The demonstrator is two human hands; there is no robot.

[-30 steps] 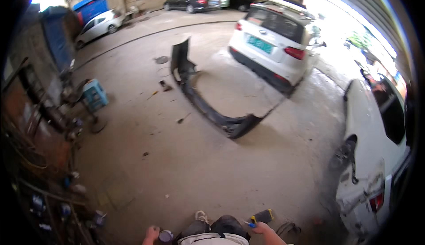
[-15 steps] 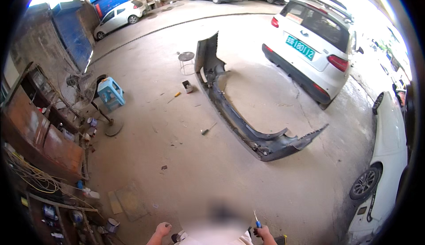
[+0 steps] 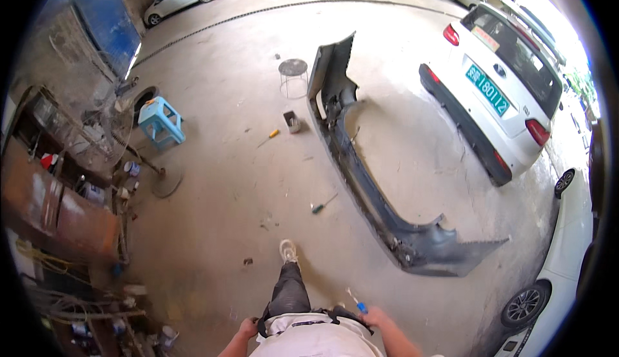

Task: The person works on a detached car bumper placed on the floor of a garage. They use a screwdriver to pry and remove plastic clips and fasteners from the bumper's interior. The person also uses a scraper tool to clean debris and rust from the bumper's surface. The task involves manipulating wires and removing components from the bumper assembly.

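Observation:
My right hand (image 3: 371, 318), at the lower middle, is closed round a screwdriver with a blue handle (image 3: 362, 307). Its thin shaft points forward and to the left. My left hand (image 3: 248, 327) hangs beside my waist, fingers curled; whether anything is in them is hidden. Ahead on the floor lies a long black car bumper (image 3: 374, 199), its hollow inner side showing, apart from both hands. Left of it are a dark-handled screwdriver (image 3: 318, 208), a yellow-handled screwdriver (image 3: 273, 134) and a small open box (image 3: 292, 123). My shoe (image 3: 287, 250) is stepping out in front.
A round stool (image 3: 293, 68) stands beyond the box, a blue plastic stool (image 3: 161, 121) further left. A worn brown cabinet (image 3: 87, 218) and clutter line the left side. At right are a white car (image 3: 490, 92) and another white car (image 3: 561, 247). A tyre (image 3: 145, 99) leans behind the blue stool.
I have stepped forward, so the bumper and floor tools appear nearer and lower in view. One leg has come into sight. The screwdriver is still in my right hand.

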